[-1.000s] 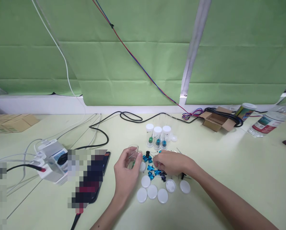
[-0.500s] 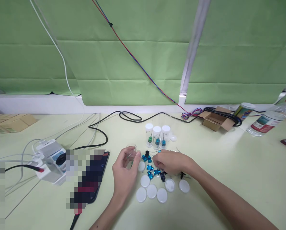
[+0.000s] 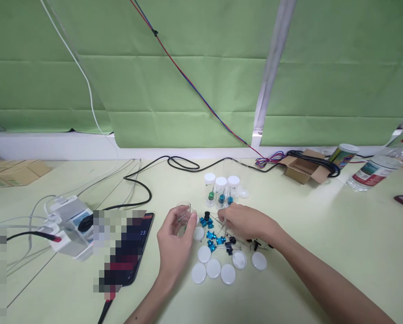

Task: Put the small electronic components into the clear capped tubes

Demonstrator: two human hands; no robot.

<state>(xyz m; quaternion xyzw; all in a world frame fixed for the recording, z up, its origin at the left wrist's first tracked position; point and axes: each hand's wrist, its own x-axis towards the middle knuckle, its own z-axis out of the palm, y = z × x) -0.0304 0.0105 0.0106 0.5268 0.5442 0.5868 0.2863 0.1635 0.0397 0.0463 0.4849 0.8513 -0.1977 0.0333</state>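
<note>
My left hand (image 3: 177,238) is wrapped round a clear plastic jar (image 3: 184,208), which has a thin metal pin and a bit of green inside it. Its fingers hide most of the jar. My right hand (image 3: 245,221) pinches its fingertips together low over a pile of small parts; what they grip, if anything, is hidden. Under and beside it lie blue knob-like parts (image 3: 220,240), black parts (image 3: 228,248) and thin metal pins. Round white lids (image 3: 214,268) lie flat in front of the pile.
Behind the pile stand three capped clear jars (image 3: 221,184), holding green or blue parts with pins. To the left are a phone (image 3: 143,252) and a white power strip (image 3: 69,225). An open carton (image 3: 304,168) and a water bottle (image 3: 373,173) stand at the back right.
My right hand has shifted slightly up and away over the pile, uncovering more pins and black parts. My left hand still holds the jar, almost in place.
</note>
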